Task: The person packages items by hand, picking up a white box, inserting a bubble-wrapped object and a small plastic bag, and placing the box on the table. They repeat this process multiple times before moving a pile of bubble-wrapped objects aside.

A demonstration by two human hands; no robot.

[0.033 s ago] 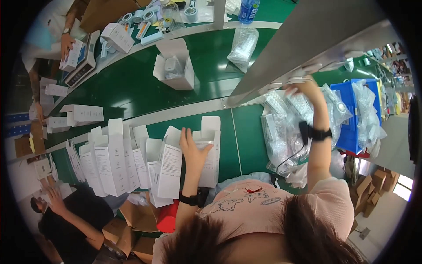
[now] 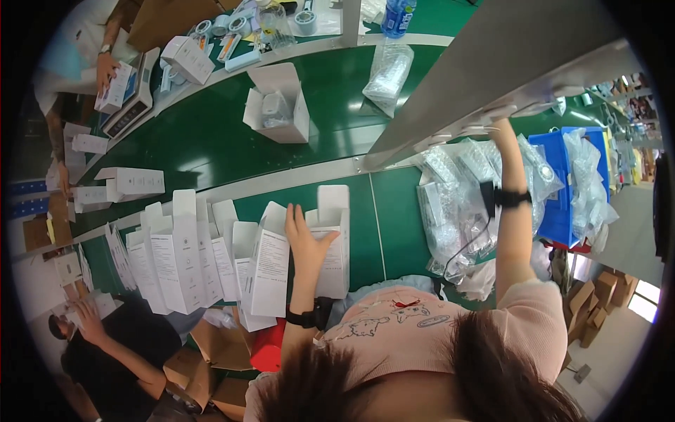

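My left hand (image 2: 306,238), fingers spread, rests against a tall open white carton (image 2: 334,257) on the green bench. Just left of it, more white cartons (image 2: 271,264) stand in a row, their flaps raised. My right arm reaches far forward to the grey metal beam (image 2: 485,77). The wrist and back of my right hand (image 2: 500,126) show at the beam's edge, and its fingers are hidden there. Below that hand lie several clear bubble-wrap pouches (image 2: 450,190) with items inside. A dark strap circles each of my wrists, and a cable hangs from the right one.
A blue bin (image 2: 555,186) holding bubble-wrapped items stands at the right. Across the metal rail, an open white box (image 2: 288,126) with a wrapped item sits on the green surface, near a bubble-wrap pouch (image 2: 389,77). Other people work at the left. Brown cartons (image 2: 221,348) lie below.
My right hand has moved up and inward at the beam, so its fingers no longer show. My left hand and the carton beside it have shifted slightly left.
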